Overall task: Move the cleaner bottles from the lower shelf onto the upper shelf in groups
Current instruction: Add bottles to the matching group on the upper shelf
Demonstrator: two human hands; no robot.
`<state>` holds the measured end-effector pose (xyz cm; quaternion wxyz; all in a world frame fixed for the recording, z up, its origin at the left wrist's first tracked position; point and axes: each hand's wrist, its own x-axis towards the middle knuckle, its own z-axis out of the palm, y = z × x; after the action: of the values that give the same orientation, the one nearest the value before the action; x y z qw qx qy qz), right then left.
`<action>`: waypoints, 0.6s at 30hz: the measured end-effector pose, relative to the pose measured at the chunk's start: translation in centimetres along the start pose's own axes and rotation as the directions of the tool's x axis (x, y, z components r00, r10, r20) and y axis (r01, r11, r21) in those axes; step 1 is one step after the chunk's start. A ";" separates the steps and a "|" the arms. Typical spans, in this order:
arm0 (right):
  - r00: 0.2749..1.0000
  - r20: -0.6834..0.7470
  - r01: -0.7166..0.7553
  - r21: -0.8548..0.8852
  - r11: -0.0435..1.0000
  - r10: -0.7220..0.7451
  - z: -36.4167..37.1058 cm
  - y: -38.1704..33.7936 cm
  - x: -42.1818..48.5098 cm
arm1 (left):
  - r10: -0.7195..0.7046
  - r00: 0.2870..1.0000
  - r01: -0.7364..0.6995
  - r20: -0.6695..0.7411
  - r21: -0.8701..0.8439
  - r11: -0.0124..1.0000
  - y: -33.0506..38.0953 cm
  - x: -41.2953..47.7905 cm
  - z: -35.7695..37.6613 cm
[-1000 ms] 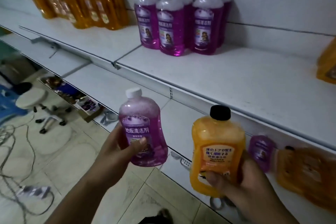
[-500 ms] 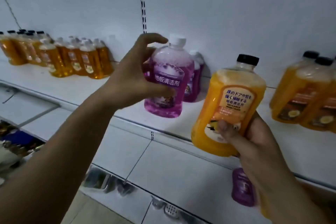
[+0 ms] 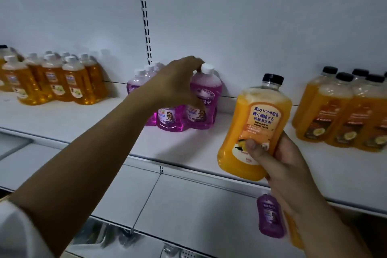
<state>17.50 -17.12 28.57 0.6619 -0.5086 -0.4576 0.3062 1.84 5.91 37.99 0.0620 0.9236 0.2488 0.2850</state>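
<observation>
**Left hand on a purple bottle, right hand holding an orange one**

The left hand [image 3: 176, 81] reaches over the upper shelf [image 3: 83, 119] and grips a purple bottle [image 3: 206, 98]. Its fingers curl behind the neck just under the white cap, and the thumb crosses the front label. The bottle stands upright at the right end of the purple group [image 3: 167, 115], touching its neighbour. The thumb hides most of its label; only the last characters, "洁剂", can be read.

The right hand [image 3: 278, 159] wraps the lower half of an orange bottle [image 3: 259, 123] with a black cap, thumb pressed on the front. It holds the bottle in the air, tilted slightly right, near the front edge of the upper shelf. Its label reads "床のドアや窓を", "強く掃除する", "地板清洁剂", then small English starting "THE FLOOR IS" and ending "CLEAN".

To the right on the upper shelf stands an orange group [image 3: 345, 111] with black caps. Amber bottles [image 3: 69, 81] with white caps stand at the far left. Their labels are too blurred to read. On the lower shelf [image 3: 188, 205] a lone purple bottle [image 3: 271, 216] shows beside the right wrist.
</observation>
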 end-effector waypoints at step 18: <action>0.998 -0.026 -0.051 -0.017 0.999 0.050 -0.2 1.5 1.4 | 0.044 0.999 -0.041 0.002 0.408 0.912 -3.1 0.5 2.5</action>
<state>18.35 -15.55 27.54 0.6553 -0.5297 -0.4389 0.3121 2.26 8.91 35.40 -0.1390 0.9203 0.2828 0.2317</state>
